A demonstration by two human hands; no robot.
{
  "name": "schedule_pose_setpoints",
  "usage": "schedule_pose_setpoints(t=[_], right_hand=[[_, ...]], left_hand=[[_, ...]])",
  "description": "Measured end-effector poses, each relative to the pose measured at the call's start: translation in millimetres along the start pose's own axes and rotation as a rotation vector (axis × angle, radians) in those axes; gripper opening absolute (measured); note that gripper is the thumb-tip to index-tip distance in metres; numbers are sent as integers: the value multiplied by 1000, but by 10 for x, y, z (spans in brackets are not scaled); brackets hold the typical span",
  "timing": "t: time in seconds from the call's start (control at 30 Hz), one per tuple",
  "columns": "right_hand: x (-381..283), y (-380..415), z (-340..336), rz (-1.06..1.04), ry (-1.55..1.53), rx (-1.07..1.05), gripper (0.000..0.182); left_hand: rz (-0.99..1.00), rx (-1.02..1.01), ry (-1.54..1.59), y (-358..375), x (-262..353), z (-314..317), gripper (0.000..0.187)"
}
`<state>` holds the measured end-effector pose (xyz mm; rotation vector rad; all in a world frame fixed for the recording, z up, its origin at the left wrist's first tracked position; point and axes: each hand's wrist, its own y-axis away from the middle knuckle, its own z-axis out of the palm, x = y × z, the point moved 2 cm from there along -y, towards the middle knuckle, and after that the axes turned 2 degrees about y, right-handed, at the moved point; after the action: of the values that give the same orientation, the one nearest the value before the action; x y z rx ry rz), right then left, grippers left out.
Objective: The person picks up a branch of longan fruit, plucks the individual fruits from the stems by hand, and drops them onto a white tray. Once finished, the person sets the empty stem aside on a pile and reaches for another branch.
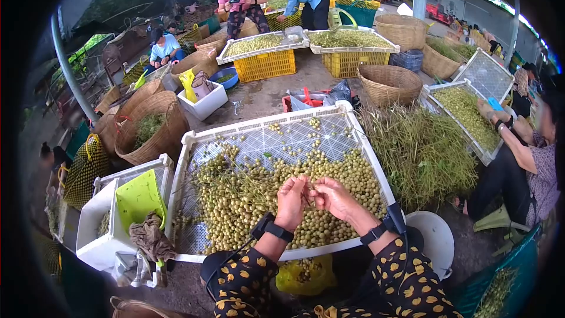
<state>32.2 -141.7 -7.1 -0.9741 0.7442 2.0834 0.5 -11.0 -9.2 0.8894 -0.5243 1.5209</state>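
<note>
My left hand [291, 202] and my right hand [334, 199] meet above a white mesh tray [223, 131]. Both are closed, with fingertips pinched close together. Something thin and brownish shows between them, too small to name. Under and around them lies a thick layer of small round yellow-green fruits [235, 227] with bits of stem. On the tray's left part, a tangle of stems with fruits [220, 179] lies among the loose ones. A few scattered fruits rest on the mesh toward the far edge.
Cut stems [421, 159] are heaped right of the tray. Left stands a white foam box [97, 241] with a yellow-green scoop [140, 200] and a brown cloth [153, 237]. A white bucket [432, 238] is near my right. A co-worker [532, 165] handles another tray [465, 112].
</note>
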Motion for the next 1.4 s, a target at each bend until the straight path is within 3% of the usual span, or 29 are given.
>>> schedule_pose_setpoints(t=[0.13, 0.2, 0.3, 0.5, 0.6, 0.9, 1.2, 1.3, 1.4], right_hand=[[-10, -47, -111, 1, -128, 2, 7], [105, -123, -250, 146, -132, 50, 18], [144, -89, -146, 233, 228, 165, 24], [181, -11, 174, 212, 144, -91, 35], [153, 11, 179, 207, 249, -145, 30], [60, -3, 130, 132, 48, -72, 11], [147, -40, 75, 33, 106, 49, 13], [134, -86, 98, -104, 415, 105, 13], [107, -120, -51, -40, 219, 205, 11]], left_hand=[[-44, -28, 166, -44, 74, -31, 17], [5, -73, 198, -112, 51, -85, 18], [-1, -42, 229, -68, 103, -30, 19], [-34, -11, 245, -98, 163, -27, 21], [7, 11, 247, -126, 191, -57, 20], [15, -7, 230, -108, 171, -40, 20], [-24, -11, 212, -49, 100, 89, 19], [-32, -28, 190, -65, 107, 42, 19], [6, -30, 230, -92, 186, -8, 20]])
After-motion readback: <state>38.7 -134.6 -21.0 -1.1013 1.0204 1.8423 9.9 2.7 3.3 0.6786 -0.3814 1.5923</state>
